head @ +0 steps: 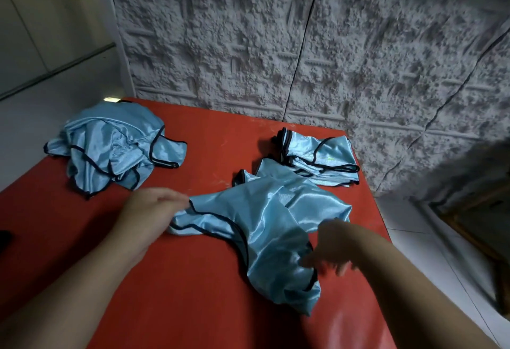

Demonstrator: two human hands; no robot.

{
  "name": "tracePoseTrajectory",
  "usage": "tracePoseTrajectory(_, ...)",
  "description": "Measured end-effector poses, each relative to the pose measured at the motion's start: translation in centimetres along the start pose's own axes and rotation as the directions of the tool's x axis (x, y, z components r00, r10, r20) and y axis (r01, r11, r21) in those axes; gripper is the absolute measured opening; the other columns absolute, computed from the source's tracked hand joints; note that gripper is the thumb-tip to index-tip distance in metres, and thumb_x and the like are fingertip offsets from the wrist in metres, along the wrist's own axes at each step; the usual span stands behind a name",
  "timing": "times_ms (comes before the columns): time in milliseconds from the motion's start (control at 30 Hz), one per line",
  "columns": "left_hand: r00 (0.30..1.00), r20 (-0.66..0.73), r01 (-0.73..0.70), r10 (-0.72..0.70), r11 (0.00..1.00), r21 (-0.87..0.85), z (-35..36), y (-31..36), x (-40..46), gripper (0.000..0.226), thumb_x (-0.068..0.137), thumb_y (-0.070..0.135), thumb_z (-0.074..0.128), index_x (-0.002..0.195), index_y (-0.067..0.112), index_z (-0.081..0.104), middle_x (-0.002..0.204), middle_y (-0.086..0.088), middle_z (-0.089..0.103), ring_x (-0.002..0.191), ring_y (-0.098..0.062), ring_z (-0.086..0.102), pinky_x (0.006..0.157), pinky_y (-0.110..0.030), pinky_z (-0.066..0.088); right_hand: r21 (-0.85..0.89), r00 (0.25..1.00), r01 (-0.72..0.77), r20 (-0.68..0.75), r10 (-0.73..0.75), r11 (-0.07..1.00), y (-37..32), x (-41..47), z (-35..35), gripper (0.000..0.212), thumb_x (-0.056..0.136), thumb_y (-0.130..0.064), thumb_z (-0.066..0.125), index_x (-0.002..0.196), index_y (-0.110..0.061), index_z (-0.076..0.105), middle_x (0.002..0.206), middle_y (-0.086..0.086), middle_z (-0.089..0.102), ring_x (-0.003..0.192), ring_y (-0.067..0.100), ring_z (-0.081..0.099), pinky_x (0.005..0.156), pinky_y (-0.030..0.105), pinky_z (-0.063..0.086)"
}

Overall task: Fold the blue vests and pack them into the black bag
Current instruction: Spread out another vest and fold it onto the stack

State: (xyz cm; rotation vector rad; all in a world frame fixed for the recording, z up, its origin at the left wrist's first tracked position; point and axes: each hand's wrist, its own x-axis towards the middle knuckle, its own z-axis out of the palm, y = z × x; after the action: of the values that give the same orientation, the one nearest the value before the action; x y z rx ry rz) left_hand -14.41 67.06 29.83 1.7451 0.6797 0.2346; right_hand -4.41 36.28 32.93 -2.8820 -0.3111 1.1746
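Both hands meet one blue vest (265, 219): left fingers (176, 199) pinch its strap, right fingers (317, 261) blurred, grip unclear.

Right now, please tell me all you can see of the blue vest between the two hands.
The blue vest is shiny, satin-like light blue fabric with dark piping along its edges. It lies unfolded and rumpled on the red table, in front of the folded stack. The left hand pinches its left edge; the right hand, blurred, touches its lower right part.

Left hand (150, 205) fingers curled, pinching; right hand (329, 246) blurred, fingers spread downward.
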Motion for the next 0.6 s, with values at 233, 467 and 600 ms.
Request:
tracePoseTrajectory(233, 0.992, 0.123, -0.107, 0.022, 0.662, 0.742, 0.8, -1.6, -0.3, 0.055, 0.075, 0.017, 0.083, 0.125, 0.028, 0.064, 0.116, -0.007, 0.058, 0.106, -0.024, 0.059, 0.092, -0.031, 0.05, -0.354, 0.984, 0.099, 0.173, -0.039, 0.93, -4.4, -0.6, 3.7, 0.039, 0.073, -0.057, 0.077, 0.081, -0.019, 0.068, 0.072, -0.002, 0.061, 0.088, 0.019, 0.062, 0.092, 0.033, 0.055)
tracePoseTrajectory(467, 0.997, 0.079, -0.05, -0.01, 0.694, 0.718, 0.8, -0.3, -1.8, 0.062, 0.088, 0.005, 0.058, 0.142, 0.035, 0.047, 0.123, -0.005, 0.068, 0.113, -0.029, 0.064, 0.092, -0.035, 0.054, -0.253, 0.998, 0.013, -0.052, -0.027, 0.967, -6.3, -0.4, 7.0, 0.091, 0.082, -0.028, 0.077, 0.15, 0.005, 0.028, 0.153, 0.019, 0.032, 0.141, 0.032, 0.04, 0.107, 0.041, 0.047)
tracePoseTrajectory(600, 0.997, 0.067, -0.062, 0.025, 0.775, 0.629, 1.1, 0.4, -3.0, 0.066, 0.087, 0.0, 0.059, 0.142, 0.034, 0.045, 0.114, -0.006, 0.068, 0.105, -0.029, 0.065, 0.088, -0.037, 0.055, -0.009, 0.95, 0.04, -0.31, -0.041, 0.999, -6.2, -0.2, 6.6, 0.046, 0.085, -0.019, 0.061, 0.13, -0.014, 0.049, 0.137, 0.014, 0.053, 0.118, 0.031, 0.062, 0.092, 0.036, 0.051)
